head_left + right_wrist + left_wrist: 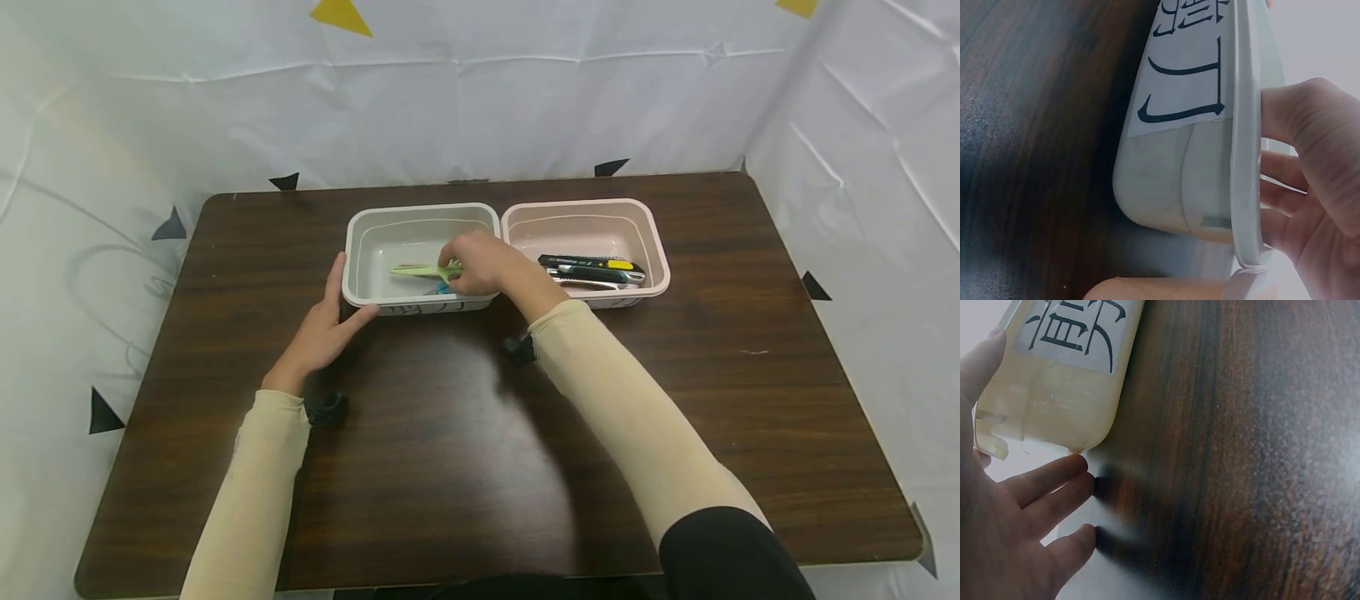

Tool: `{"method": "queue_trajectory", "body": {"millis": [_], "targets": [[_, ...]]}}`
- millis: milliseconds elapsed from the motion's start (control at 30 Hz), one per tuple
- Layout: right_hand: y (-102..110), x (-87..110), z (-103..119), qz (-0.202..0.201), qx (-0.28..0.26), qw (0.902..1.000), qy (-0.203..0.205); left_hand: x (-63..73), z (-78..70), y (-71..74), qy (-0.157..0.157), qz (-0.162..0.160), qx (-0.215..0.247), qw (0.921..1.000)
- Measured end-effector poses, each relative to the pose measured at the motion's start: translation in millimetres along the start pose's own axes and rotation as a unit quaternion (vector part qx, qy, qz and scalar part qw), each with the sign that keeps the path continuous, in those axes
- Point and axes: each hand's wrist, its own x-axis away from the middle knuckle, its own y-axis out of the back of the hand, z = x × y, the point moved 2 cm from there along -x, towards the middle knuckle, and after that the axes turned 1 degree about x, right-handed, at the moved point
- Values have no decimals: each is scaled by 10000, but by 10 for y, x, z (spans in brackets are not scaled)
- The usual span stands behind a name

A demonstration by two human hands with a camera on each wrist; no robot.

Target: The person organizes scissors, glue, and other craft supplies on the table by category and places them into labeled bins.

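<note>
A grey-white plastic bin (375,287) stands at the back of the table, with lettered paper on its front wall. My left hand (318,329) rests against its front left corner, thumb on the front rim and the other fingers spread along the left side. Reaching over the right part of the bin, my right hand (480,262) grips a pair of light-green scissors (416,270) by the handle end, the long part pointing left. A small blue piece (442,288) shows under them. In the right wrist view the bin wall (1154,178) hides the fingertips.
A pinkish bin (656,250) stands right beside the grey-white one. Several utility knives (588,271) lie in it, one with a yellow part. Both bins sit on the dark wooden table (420,433), with white sheeting (450,108) behind.
</note>
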Motion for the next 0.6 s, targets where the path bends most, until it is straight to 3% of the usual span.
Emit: {"method": "queue_trajectory", "body": {"millis": [300,600], "targets": [[-39,-43,-3,282,15,9996,80,5,11,3,29,8,8,10000],[-85,-85,-26,285,-67,9996,-40,3,10,11,-3,-4,-8,10000]]}}
